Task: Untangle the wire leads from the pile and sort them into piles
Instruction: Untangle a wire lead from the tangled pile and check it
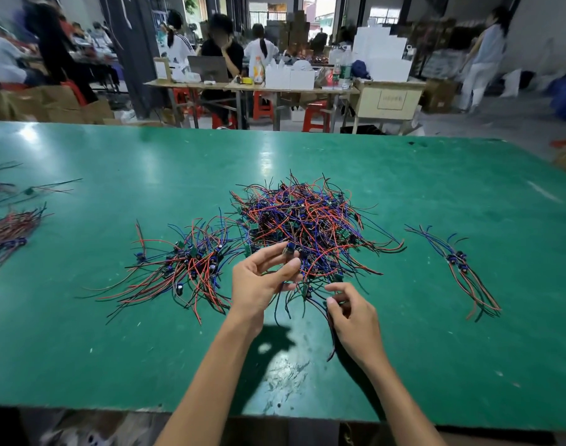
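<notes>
A big tangled pile (307,220) of red, blue and black wire leads with small circuit boards lies mid-table. My left hand (262,278) is at its near edge, thumb and fingers pinching a small blue-capped lead end (288,251). My right hand (352,313) sits just right of it, fingers curled round dark wires (331,336) that trail down past the wrist. A looser pile (185,268) of leads lies left of my hands. A small sorted bundle (462,268) lies far to the right.
The green table (114,349) carries more sorted bundles (8,233) at its far left edge. Beyond the table's far edge are other workbenches, red stools, cardboard boxes and several people sitting or walking.
</notes>
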A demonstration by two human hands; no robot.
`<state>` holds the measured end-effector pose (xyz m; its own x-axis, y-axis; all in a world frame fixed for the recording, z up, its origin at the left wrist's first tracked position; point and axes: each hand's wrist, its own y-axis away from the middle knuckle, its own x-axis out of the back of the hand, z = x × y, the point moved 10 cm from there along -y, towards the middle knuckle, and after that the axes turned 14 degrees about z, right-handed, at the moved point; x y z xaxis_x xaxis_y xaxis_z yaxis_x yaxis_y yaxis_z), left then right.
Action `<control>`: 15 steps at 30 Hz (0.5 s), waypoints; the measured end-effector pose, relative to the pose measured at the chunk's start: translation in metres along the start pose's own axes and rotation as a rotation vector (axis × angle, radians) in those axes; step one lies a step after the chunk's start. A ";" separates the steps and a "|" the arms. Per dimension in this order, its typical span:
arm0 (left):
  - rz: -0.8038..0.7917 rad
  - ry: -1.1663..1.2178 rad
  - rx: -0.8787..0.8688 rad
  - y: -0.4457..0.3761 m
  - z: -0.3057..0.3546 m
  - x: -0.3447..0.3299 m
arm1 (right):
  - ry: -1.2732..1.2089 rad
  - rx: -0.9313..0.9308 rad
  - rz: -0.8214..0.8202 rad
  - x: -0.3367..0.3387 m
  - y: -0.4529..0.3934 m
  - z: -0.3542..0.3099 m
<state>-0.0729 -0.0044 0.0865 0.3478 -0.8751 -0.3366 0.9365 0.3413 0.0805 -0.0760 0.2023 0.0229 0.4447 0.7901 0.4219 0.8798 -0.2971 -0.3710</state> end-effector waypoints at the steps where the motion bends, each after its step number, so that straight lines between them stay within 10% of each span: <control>1: 0.025 0.009 -0.010 -0.001 0.002 0.004 | 0.005 0.005 -0.001 0.000 0.000 0.000; 9: 0.261 -0.009 -0.271 -0.052 0.053 0.061 | 0.020 0.006 -0.022 -0.003 0.003 0.001; 15: 0.420 -1.220 -0.526 -0.085 0.030 0.111 | 0.014 0.023 -0.012 -0.002 0.002 -0.005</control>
<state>-0.1130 -0.1409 0.0708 0.6691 -0.3265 0.6676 0.7218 0.4993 -0.4792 -0.0742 0.1980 0.0253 0.4361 0.7863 0.4376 0.8812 -0.2745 -0.3849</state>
